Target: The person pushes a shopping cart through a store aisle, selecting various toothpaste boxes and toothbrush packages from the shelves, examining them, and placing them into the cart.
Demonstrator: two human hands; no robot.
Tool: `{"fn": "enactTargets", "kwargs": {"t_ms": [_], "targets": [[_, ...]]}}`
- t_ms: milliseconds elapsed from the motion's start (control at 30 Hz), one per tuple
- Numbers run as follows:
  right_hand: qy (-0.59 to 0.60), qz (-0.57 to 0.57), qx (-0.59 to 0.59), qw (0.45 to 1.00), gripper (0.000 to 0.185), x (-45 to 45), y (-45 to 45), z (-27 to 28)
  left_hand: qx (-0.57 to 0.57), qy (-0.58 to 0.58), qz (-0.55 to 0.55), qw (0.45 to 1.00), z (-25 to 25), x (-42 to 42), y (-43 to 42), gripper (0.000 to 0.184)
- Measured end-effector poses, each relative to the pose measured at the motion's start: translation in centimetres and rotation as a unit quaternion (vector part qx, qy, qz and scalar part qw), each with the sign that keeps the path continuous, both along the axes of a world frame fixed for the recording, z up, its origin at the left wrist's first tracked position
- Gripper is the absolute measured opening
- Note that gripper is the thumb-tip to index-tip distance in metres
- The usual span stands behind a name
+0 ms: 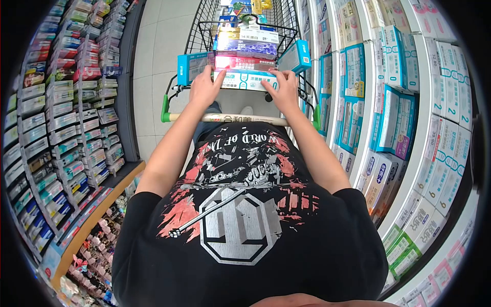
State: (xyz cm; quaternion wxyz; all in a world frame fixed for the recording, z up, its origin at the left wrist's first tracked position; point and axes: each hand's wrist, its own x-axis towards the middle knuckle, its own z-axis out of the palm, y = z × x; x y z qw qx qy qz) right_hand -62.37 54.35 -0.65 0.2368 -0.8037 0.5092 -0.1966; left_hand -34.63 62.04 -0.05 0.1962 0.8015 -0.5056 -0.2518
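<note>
A row of toothpaste boxes lies stacked across the near end of the shopping cart [190, 40]. Nearest me is a white toothpaste box [244, 80] with teal print. My left hand [206, 88] is closed on its left end, the thumb over the near face. At the right end, my right hand [283, 93] grips the same box, thumb in front and fingers bent behind. Beyond it lie a red box [244, 63], a purple box [246, 47] and a gold-and-white box [248, 35]. Teal boxes flank the row: one on the left [192, 69], one on the right [295, 57].
The cart's handle [250, 119] with green ends crosses just in front of my body. Toothbrush racks [61, 117] line the left side. Shelves of boxed goods [353, 97] stand close on the right. Pale floor tiles [154, 56] show left of the cart.
</note>
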Motion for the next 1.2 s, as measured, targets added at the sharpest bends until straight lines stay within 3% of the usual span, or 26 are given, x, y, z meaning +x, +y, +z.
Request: {"fn": "enactTargets", "kwargs": {"t_ms": [300, 600, 833, 1200], "targets": [[-0.031, 0.045, 0.006, 0.998, 0.052, -0.7, -0.1, -2.3, 0.043, -0.063, -0.013, 0.997, -0.8, -0.4, 1.1, 0.068], [-0.011, -0.009, 0.047, 0.999, 0.058, -0.7, 1.7, -1.8, 0.072, -0.071, -0.028, 0.995, -2.1, -0.4, 1.9, 0.074], [-0.014, -0.015, 0.048, 0.999, 0.058, -0.9, 2.9, -1.6, 0.095, -0.073, -0.023, 0.993, 0.1, -1.6, 2.2, 0.069], [-0.017, -0.020, 0.066, 0.997, 0.058, -1.1, 5.5, -1.7, 0.127, -0.093, -0.051, 0.986, 1.2, -1.9, 4.1, 0.076]]}}
